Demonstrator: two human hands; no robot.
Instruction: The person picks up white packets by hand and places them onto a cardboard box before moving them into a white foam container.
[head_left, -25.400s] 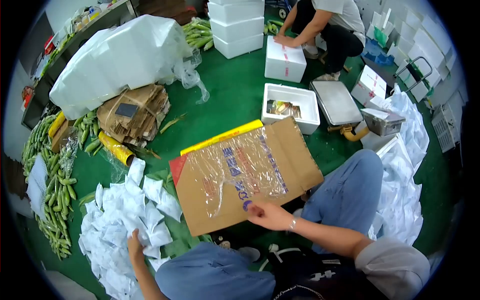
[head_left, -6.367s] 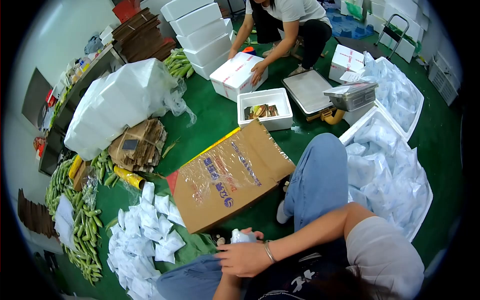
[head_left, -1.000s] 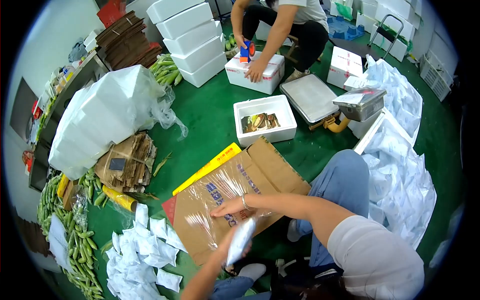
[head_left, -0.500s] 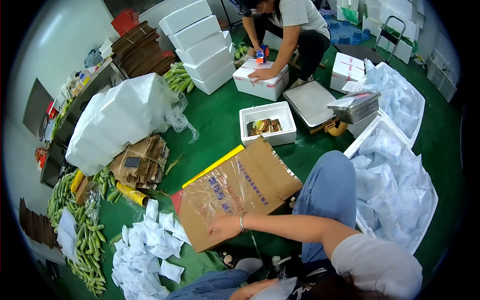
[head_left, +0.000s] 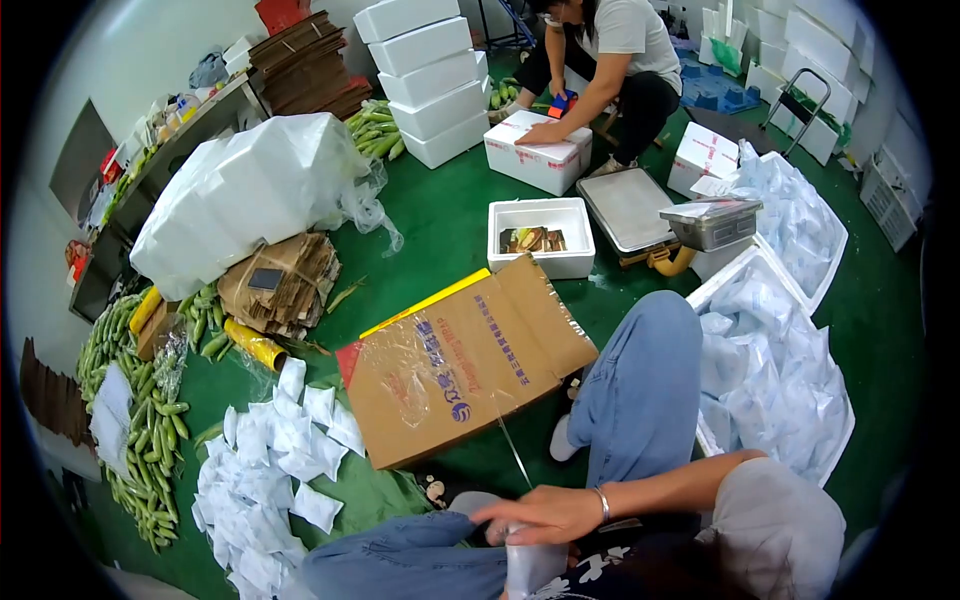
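A large brown cardboard box [head_left: 455, 375] with blue and red print lies tilted on the floor before me, clear film over part of its top. A thin clear strand [head_left: 515, 452] runs from its near edge toward my hands. My right hand [head_left: 548, 512], with a bracelet at the wrist, is closed over the top of a whitish plastic-looking roll [head_left: 533, 568] at my lap. Below it, my left hand is mostly hidden; only blurred fingers [head_left: 497, 531] show beside the roll.
White packets [head_left: 255, 490] and green vegetables [head_left: 160, 440] lie left. An open foam box [head_left: 575, 262] and a scale [head_left: 628, 208] stand beyond. Packet-filled foam boxes [head_left: 845, 430] are at right. A co-worker [head_left: 625, 50] crouches behind, hands at a closed foam box [head_left: 540, 165].
My right hand has left the cardboard box's near left part and come back to the roll at my lap. The view has shifted slightly, and more of the box's print shows.
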